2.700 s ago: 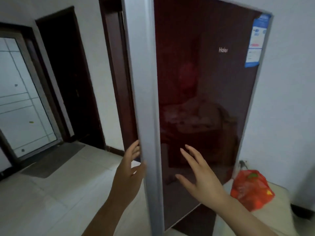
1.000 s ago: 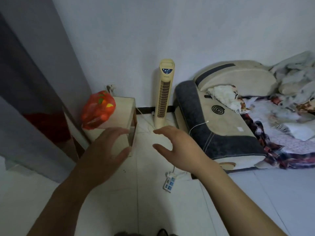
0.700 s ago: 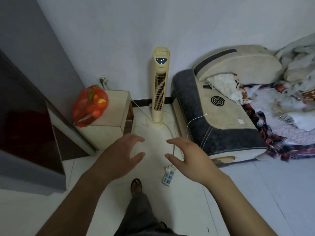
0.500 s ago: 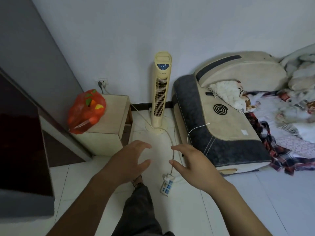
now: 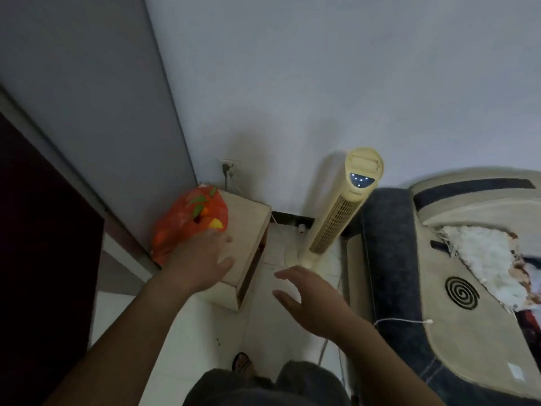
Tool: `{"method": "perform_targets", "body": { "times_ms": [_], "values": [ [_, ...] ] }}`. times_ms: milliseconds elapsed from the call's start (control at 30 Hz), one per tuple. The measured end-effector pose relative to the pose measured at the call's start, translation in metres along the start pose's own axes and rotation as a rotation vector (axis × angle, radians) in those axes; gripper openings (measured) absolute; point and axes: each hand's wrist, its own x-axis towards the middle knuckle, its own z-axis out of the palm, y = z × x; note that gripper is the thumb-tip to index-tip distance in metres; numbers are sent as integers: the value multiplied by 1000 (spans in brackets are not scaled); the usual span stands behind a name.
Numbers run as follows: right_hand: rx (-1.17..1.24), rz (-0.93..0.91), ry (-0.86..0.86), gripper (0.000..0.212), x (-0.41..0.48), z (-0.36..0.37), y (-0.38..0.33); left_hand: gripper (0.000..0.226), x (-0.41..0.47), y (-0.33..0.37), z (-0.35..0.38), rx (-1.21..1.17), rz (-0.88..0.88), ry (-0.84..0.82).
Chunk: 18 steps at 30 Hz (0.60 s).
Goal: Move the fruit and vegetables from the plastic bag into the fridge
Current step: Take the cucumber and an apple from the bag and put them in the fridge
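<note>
Head view: orange plastic bag (image 5: 190,221) of produce slumped on the left edge of a small wooden cabinet (image 5: 248,221), beside the fridge (image 5: 111,112), ahead and to the left of both hands. Left hand (image 5: 199,265) nearer, fingers spread and empty at the bag's near end, contact unclear. Right hand (image 5: 310,294) loose and empty over the floor, well apart. Long axis running near to far; probably calls for a left-led reach.
</note>
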Motion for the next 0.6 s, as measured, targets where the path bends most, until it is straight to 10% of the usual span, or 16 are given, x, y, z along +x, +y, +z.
{"method": "perform_targets", "body": {
  "times_ms": [600],
  "values": [
    [-52, -462, -405, 38, 276, -18, -21, 43, 84, -96, -27, -162, -469, 107]
  ]
}}
